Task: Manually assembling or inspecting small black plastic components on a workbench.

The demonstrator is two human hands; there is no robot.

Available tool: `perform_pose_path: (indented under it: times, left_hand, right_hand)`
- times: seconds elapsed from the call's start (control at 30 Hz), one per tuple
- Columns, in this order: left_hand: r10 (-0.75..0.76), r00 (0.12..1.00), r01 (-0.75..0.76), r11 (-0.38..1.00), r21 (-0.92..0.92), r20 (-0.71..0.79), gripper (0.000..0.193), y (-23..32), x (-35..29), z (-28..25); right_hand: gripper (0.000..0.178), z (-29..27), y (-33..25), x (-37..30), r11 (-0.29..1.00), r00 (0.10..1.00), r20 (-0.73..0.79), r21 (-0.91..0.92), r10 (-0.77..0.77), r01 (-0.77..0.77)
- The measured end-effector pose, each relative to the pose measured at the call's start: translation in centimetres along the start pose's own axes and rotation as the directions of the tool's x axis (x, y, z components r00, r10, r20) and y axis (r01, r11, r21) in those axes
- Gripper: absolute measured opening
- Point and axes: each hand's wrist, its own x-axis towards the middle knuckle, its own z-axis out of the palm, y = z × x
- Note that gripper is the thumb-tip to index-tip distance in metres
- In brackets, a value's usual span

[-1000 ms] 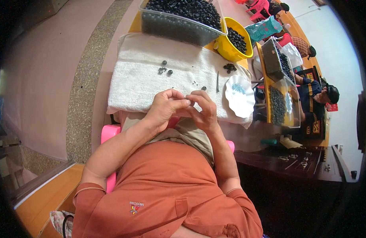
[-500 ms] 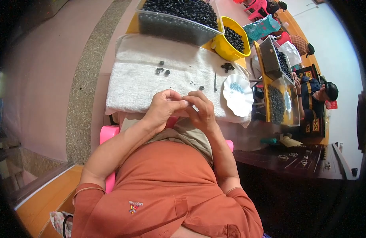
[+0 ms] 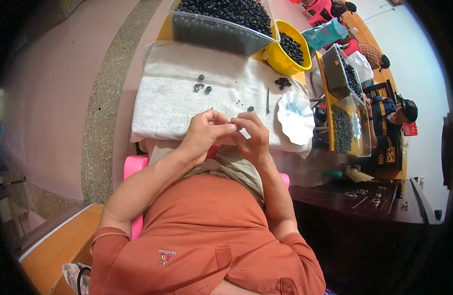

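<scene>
Over the near edge of a white towel (image 3: 172,105), my left hand (image 3: 207,130) and my right hand (image 3: 252,135) meet at the fingertips. Both are closed in a pinch; whatever lies between the fingers is too small to make out. Just beyond my right hand rests a round black bead (image 3: 251,108). Farther left on the towel are a few dark beads (image 3: 208,89) with smaller bits beside them. A thin dark tool, perhaps tweezers (image 3: 268,100), lies to the right. Beside it a white wavy-rimmed dish (image 3: 298,132) holds tiny light-blue pieces (image 3: 294,108).
At the far edge stand a clear bin (image 3: 212,37) of black beads and a yellow basin (image 3: 280,61) with more. A small black heap (image 3: 283,83) sits near the dish. On the right, a co-worker (image 3: 391,115) sits by another table with bins (image 3: 342,73).
My joined hands have shifted very slightly to the right, fingertips still together. The beads, the dish and the bins stay in place on the table.
</scene>
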Motion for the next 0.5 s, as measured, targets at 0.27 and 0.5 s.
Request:
perform_pose_path:
  times: [0.27,0.5]
  left_hand:
    - [0.006,1.0,-0.006,1.0,0.013,0.01,0.013,-0.07,-0.11,0.07]
    - [0.041,0.999,-0.042,0.998,0.048,0.02,0.013,0.06,-0.18,0.14]
  right_hand:
    - [0.033,0.06,0.06,-0.04,0.999,0.998,-0.034,-0.018,-0.046,0.046]
    - [0.032,0.04,0.22,0.04,1.0,1.0,-0.024,0.011,-0.003,0.003]
